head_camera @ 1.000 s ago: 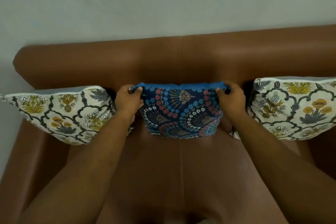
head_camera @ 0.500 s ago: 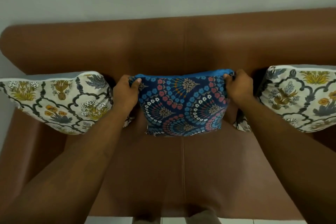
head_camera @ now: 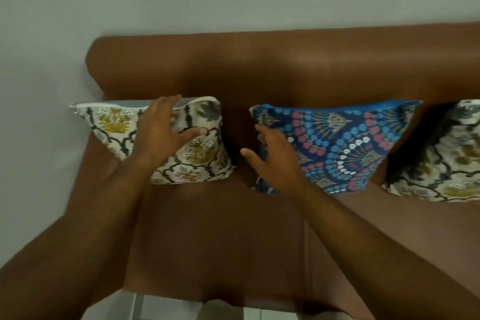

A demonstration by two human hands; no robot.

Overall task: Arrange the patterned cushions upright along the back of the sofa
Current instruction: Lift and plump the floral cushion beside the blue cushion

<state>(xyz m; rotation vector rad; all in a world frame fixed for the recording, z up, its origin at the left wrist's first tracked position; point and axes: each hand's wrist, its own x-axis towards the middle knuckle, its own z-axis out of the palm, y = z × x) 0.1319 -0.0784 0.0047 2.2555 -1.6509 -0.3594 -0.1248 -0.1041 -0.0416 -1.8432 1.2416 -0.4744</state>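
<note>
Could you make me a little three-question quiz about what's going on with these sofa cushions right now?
1. True or false: the blue cushion lies flat on the seat of the sofa.
2. How many cushions show, and which sits in the middle?
3. What is the left hand touching? A) the sofa's backrest B) the left floral cushion C) nothing

Key
1. False: it stands upright against the backrest.
2. Three; the blue one, with the right floral cushion partly cut off at the picture's edge.
3. B: the fingers curl over its top edge. The right hand is at the blue cushion's left edge, fingers spread.
</note>
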